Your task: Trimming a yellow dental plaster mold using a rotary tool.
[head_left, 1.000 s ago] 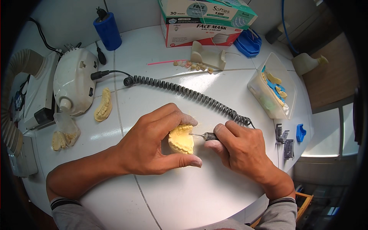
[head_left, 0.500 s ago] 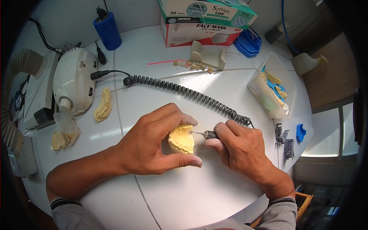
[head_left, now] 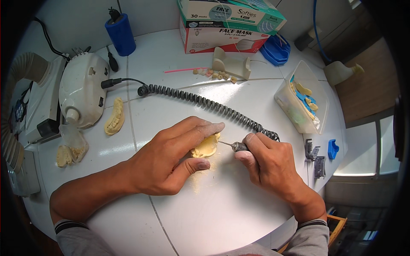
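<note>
My left hand grips a yellow plaster dental model, its fingers over the top and thumb along the lower side, partly hiding it. My right hand is closed round a rotary handpiece, whose thin metal bur reaches the model's right edge; whether it touches is hard to tell. Pale powder lies below the model. A black coiled cord runs from a white control unit toward the handpiece.
Left are another model, a bag with plaster pieces and a hose. Behind are mask boxes, a blue cylinder and small tooth-coloured pieces. Right are a plastic tub and grey articulator parts.
My left hand has tilted the model and moved it up, its thumb higher and more bent, uncovering powder beneath. My right hand has shifted slightly, still holding the handpiece.
</note>
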Demonstrator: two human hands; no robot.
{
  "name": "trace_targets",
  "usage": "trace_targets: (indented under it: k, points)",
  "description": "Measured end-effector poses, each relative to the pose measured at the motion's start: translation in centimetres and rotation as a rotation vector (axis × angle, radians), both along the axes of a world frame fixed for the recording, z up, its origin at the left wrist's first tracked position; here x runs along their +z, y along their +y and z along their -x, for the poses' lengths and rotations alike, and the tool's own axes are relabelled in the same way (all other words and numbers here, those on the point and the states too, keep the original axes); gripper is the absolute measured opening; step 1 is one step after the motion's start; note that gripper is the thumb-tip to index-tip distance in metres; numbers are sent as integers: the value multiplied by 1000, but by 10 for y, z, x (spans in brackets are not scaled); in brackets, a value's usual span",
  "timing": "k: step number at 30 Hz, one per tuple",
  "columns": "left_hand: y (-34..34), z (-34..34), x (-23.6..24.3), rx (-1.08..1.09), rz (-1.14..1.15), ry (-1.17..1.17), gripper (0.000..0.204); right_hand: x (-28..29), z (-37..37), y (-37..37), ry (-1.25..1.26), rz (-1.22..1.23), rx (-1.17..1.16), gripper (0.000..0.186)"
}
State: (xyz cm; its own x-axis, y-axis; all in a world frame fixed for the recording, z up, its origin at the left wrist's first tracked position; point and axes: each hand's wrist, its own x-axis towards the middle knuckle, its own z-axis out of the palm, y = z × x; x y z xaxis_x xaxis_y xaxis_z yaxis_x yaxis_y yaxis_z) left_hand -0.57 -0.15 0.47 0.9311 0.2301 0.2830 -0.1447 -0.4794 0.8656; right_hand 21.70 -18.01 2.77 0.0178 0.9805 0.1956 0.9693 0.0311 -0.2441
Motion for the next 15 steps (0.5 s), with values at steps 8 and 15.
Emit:
trace_targets:
  k: [8,15]
  points:
    - [-1,1,1,-8,1,33,65,0,0,1,4,10,1,37]
    - [-1,0,1,-12,-3,34,64,-1,0,1,-3,5,-11,37]
